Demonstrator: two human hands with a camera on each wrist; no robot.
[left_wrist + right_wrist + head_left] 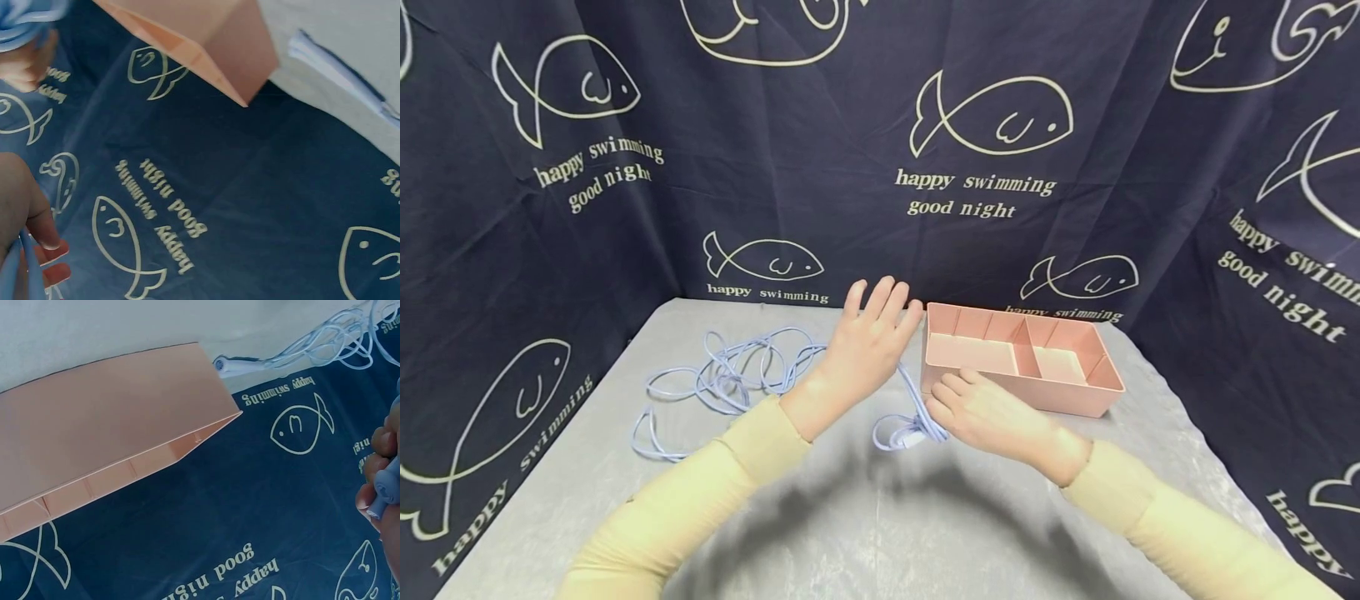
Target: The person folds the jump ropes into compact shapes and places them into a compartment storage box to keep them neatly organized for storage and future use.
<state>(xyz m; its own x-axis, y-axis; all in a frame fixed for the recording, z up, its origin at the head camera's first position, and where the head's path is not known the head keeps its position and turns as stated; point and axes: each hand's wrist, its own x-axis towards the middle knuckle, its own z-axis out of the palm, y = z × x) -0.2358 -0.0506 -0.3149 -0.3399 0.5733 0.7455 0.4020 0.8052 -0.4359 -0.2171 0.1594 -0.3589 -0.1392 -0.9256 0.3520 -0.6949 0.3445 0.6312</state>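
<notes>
A light-blue cord, seemingly a jump rope [726, 379], lies in loose loops on the table left of the left hand. My left hand [868, 342] is raised at the table's back, fingers extended upward in the head view; in the left wrist view its cord [28, 275] runs between thumb and fingers. A straight stretch of cord [912, 387] goes from there down to my right hand [988, 412]. The right hand grips a gathered bundle of cord [906, 432] before the pink box. A round-ended blue handle [387, 484] shows in its fingers in the right wrist view.
The pink box [1067, 392], split by a divider into two compartments, stands at the back right. Another handle-like end [240, 366] lies beside the box. Dark fish-print cloth [865, 208] walls the back and sides of the grey table [880, 517].
</notes>
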